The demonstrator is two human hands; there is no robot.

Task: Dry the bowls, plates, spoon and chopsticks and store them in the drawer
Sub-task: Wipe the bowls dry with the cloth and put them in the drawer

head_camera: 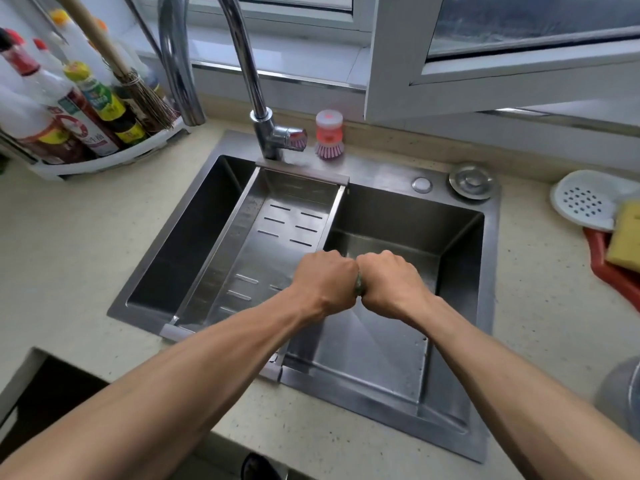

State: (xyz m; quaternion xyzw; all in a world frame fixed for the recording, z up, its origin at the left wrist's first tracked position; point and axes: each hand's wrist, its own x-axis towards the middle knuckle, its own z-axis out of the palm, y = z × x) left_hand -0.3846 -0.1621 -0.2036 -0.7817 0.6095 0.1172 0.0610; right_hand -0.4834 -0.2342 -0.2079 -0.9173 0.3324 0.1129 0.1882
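Both fists meet over the sink (460, 271), knuckles touching — the left hand (323, 284) and the right hand (391, 284) each curl tight around a small dark green cloth (359, 285), of which only a sliver shows between them. Below the left hand sits the slotted drain tray (277, 223), holding nothing. No bowls, plates, spoon or chopsticks are in view. A pink dish brush (329, 135) stands by the tap (256, 98); a yellow sponge (627, 240) lies on the table (69, 254) at far right
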